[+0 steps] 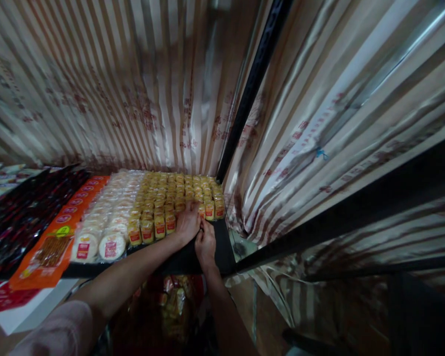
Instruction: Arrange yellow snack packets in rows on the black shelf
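Observation:
Rows of small yellow wrapped snack packs [159, 225] with red labels stand on a black shelf [222, 242]. My left hand [188, 223] reaches into the front of these rows, its fingers closed at a small yellow snack pack [201, 211]. Just below and to the right, my right hand [206, 242] is curled with thumb and fingers together, close to my left fingertips. Whatever lies between the right fingers is hidden. Left of the yellow packs are columns of round white wrapped crackers [112, 245] with pink labels.
Further left lie an orange snack bag [55, 247] and dark shiny packages [25, 217]. A striped plastic sheet [152, 89] hangs behind and to the right. A black upright post [250, 94] rises at the shelf's back corner. Below my arms sits a clear bag of yellow packs [178, 301].

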A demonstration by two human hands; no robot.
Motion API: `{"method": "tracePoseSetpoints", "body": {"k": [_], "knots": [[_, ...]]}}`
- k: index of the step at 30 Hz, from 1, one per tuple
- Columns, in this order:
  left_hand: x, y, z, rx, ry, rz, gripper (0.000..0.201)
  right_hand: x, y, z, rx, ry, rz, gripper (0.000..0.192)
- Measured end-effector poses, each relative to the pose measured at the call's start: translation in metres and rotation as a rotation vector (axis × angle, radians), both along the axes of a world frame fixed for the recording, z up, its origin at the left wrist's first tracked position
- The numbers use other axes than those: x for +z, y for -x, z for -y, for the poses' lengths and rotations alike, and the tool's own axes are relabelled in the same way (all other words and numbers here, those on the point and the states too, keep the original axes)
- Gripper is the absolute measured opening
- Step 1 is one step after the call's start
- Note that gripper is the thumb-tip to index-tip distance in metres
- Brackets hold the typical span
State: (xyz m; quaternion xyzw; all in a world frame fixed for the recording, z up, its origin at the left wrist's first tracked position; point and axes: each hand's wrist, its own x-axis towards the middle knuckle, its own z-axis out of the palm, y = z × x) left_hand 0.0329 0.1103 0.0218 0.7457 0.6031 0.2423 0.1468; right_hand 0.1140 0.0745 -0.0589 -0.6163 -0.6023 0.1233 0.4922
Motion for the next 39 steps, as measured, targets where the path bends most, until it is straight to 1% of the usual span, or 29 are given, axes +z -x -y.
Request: {"method": "tracePoseSetpoints", "body": {"k": [3,5,7,10,12,14,17,19,22,25,30,39], "knots": [[-0.006,0.004,0.007,-0.018,-0.069,0.036,0.045,-0.003,-0.001,-0.001,0.012,0.0,0.022,0.049],[-0.013,0.008,0.014,-0.055,-0.075,0.053,0.042,-0.005,-0.001,-0.001,0.016,0.019,0.022,0.05],[-0.023,0.011,0.021,-0.106,-0.041,0.075,0.043,-0.006,-0.001,-0.001,0.011,0.04,0.019,0.053],[-0.038,0.014,0.028,-0.162,0.033,0.112,0.053,-0.009,-0.002,-0.002,-0.003,0.06,0.013,0.057],[-0.047,0.014,0.029,-0.179,0.061,0.114,0.059,-0.011,-0.003,-0.004,-0.008,0.075,-0.007,0.057],[-0.052,0.013,0.028,-0.176,0.07,0.111,0.061,-0.012,-0.005,-0.005,0.01,0.09,-0.053,0.055],[-0.054,0.01,0.026,-0.151,0.065,0.099,0.061,-0.009,-0.009,-0.004,0.039,0.084,-0.127,0.05],[-0.054,0.007,0.026,-0.142,0.045,0.073,0.06,-0.006,-0.012,-0.003,0.019,0.064,-0.134,0.048],[-0.056,0.003,0.026,-0.127,0.016,0.035,0.06,-0.001,-0.017,-0.002,-0.057,0.032,-0.071,0.05],[-0.06,0.001,0.028,-0.096,0.002,0.008,0.06,-0.001,-0.021,-0.006,-0.103,0.0,0.025,0.052],[-0.064,-0.001,0.028,-0.095,-0.033,-0.065,0.058,-0.006,-0.02,-0.014,-0.103,-0.012,0.1,0.053],[-0.068,-0.001,0.027,-0.109,-0.083,-0.098,0.055,-0.005,-0.02,-0.015,-0.07,0.006,0.093,0.057]]}}
